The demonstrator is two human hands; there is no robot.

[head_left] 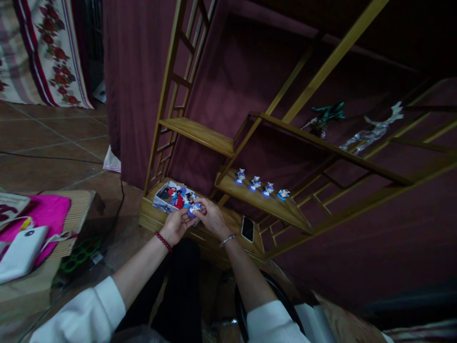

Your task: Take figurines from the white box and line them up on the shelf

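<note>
Purple-based figurine (194,210) is pinched between left hand (176,226) and right hand (213,218), fingers of both closed on it, before open box (162,205) of colourful pieces (179,200). Four figurines (254,184) are lined up on shelf (282,209).

Open air is separating the right hand (214,220) from the lower shelf (257,200), whose bare front strip is leaving room; four figurines (254,184) are blocking the way farther back, and a higher shelf (333,149) is limiting the approach from above.
</note>
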